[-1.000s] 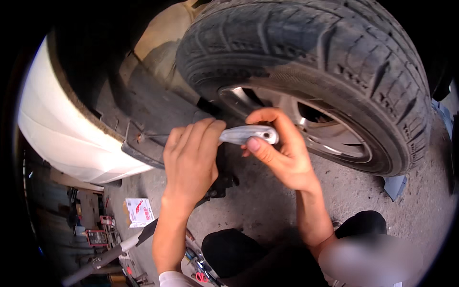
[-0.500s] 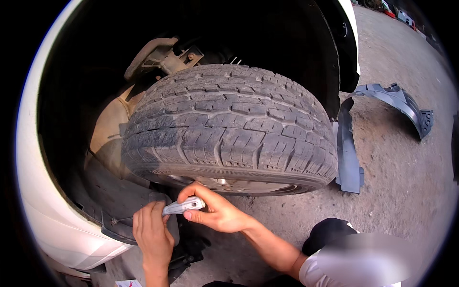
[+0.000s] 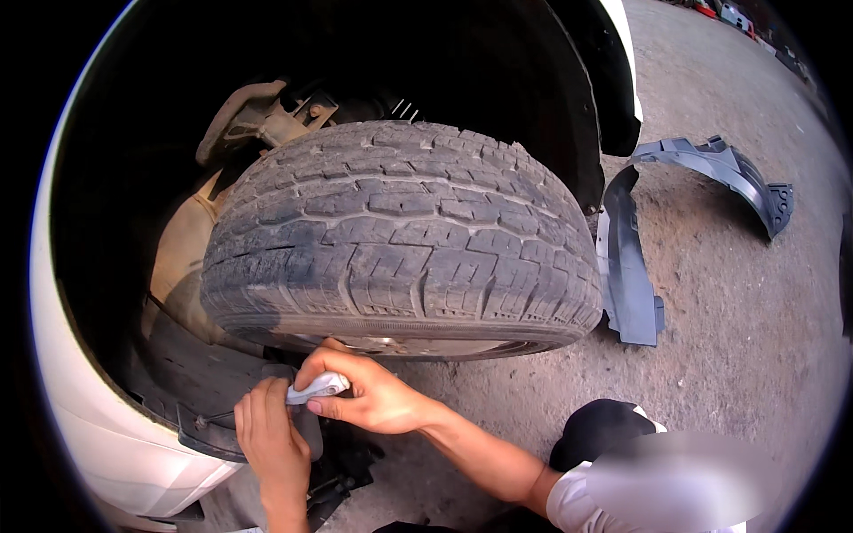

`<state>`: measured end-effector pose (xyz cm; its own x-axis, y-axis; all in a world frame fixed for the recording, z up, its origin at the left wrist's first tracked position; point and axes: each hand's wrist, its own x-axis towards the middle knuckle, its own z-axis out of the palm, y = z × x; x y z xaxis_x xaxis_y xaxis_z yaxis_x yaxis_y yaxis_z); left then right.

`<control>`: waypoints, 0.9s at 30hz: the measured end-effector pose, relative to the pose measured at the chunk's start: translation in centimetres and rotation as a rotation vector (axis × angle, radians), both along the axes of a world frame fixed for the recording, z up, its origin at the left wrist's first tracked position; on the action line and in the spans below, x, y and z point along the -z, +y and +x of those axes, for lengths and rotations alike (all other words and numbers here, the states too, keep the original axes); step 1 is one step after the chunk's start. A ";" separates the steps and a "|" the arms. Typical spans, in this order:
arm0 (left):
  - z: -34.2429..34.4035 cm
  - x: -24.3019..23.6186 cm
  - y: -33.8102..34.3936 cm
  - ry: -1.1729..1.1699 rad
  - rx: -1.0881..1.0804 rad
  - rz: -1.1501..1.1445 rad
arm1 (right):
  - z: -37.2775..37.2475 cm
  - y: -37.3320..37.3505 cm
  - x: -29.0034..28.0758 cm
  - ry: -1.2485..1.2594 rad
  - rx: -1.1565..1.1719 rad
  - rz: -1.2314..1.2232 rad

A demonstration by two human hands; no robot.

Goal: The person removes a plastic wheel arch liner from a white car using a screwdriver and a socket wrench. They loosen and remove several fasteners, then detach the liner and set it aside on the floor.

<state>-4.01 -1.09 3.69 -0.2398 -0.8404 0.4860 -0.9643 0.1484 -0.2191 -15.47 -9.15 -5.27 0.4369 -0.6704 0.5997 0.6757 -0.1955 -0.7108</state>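
My right hand (image 3: pixel 366 398) grips a silvery-grey tool handle (image 3: pixel 311 387) with a hole in its end, low beside the wheel. Just to its left, my left hand (image 3: pixel 274 437) is closed around the front of the same tool, its fingers hiding that part. A thin metal shaft (image 3: pixel 216 415) runs leftward from the fingers to the dark plastic edge (image 3: pixel 200 435) at the bottom of the white car's wheel arch (image 3: pixel 107 426). The tire (image 3: pixel 400 231), with its worn tread, stands inside the arch above both hands, partly hiding the rim.
A loose grey plastic wheel-arch liner (image 3: pixel 626 266) lies on the rough concrete right of the tire. Rusty suspension parts (image 3: pixel 258 120) show in the dark wheel well. My dark-clad knee (image 3: pixel 595 426) is at lower right. Assorted objects (image 3: pixel 737 18) stand far off at top right.
The view has swung up and right, bringing the tire tread and loose liner into sight and leaving the hands lower in the picture. Both hands keep hold of the tool.
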 end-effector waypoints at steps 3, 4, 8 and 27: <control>-0.1 0.1 0.0 0.044 -0.037 -0.015 | -0.8 0.5 -1.1 0.074 0.118 0.124; 0.2 0.2 0.0 0.062 -0.060 -0.031 | -0.8 0.4 -1.5 0.218 0.102 0.122; 0.5 0.9 0.5 0.182 -0.125 -0.059 | 0.7 0.0 -0.6 0.323 0.059 0.121; 5.7 2.0 1.7 2.248 0.496 -0.351 | 0.6 0.8 1.4 -0.116 -0.015 0.189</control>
